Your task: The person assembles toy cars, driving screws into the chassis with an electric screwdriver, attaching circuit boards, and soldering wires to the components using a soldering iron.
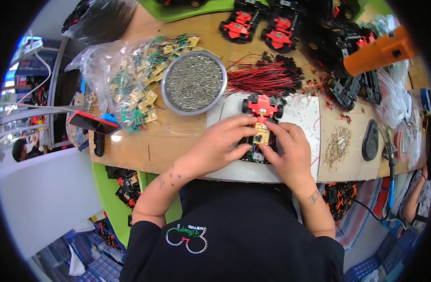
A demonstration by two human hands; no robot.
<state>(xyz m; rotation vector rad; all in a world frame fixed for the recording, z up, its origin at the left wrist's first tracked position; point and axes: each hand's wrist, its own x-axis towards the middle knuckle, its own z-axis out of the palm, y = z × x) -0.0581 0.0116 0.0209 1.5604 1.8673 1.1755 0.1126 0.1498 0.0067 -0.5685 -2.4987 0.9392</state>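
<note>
Two bare hands meet over one toy car chassis (263,106), which lies on a white sheet (307,120) near the table's front edge. The left hand (220,143) grips the chassis from its left side, fingers bent and thumb low; the right hand (293,150) pinches a small circuit board (261,134) on top of it between thumb and forefinger. How hard either presses, I cannot tell. Holding from both sides probably keeps the light chassis from sliding and the board squared on it.

To the right, a soldering iron (391,181) leans at the table edge, its cable hanging below, likely to keep the tip away from the fingers. A black oval object (370,140) lies nearer in.

Just beyond the chassis, a bundle of red wires (262,77) and a bowl (223,89) of small metal pieces sit side by side, seemingly for easy reach, though they crowd the space ahead. More circuit boards (145,101) spill from a plastic bag (98,61) at left. Farther right, an orange tool (380,51) juts over dark car parts (349,91), blocking part of them. At the back stand two more chassis (280,35) and a green tray (178,14).
</note>
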